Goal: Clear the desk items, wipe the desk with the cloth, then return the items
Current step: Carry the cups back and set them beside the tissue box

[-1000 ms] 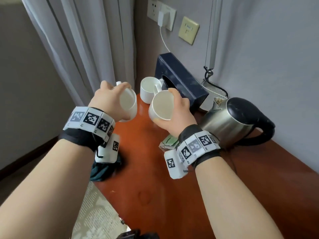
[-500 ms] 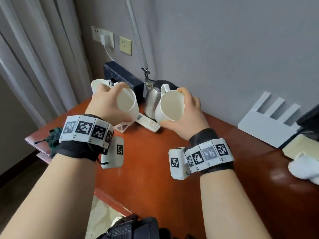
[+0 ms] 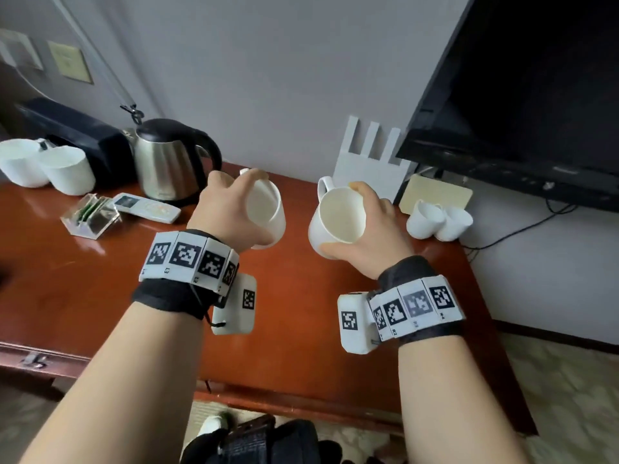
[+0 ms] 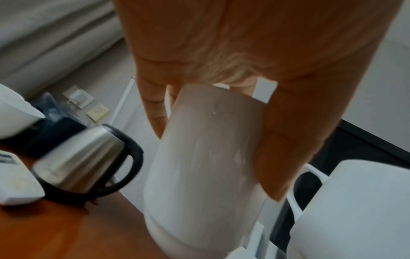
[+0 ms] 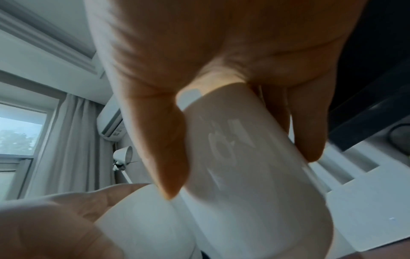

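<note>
My left hand (image 3: 231, 209) grips a white mug (image 3: 266, 211) by its body, raised above the red-brown desk (image 3: 100, 289) in front of the kettle; the left wrist view shows fingers and thumb wrapped round that mug (image 4: 206, 175). My right hand (image 3: 371, 229) grips a second white mug (image 3: 336, 226), tilted with its mouth toward me, over the desk's right part. The right wrist view shows this mug (image 5: 248, 175) between thumb and fingers. No cloth is in view.
A steel kettle (image 3: 167, 169), a remote (image 3: 145, 207), a clear sachet holder (image 3: 90, 219), two white cups (image 3: 47, 170) and a dark box (image 3: 77, 132) stand at the left. Two upturned small cups (image 3: 438, 219) and a white router (image 3: 371, 162) sit right, under a TV (image 3: 529, 95).
The view has swung right along the desk. Both hands have carried their mugs rightward, from beside the dark box and kettle to the desk's right part near the router.
</note>
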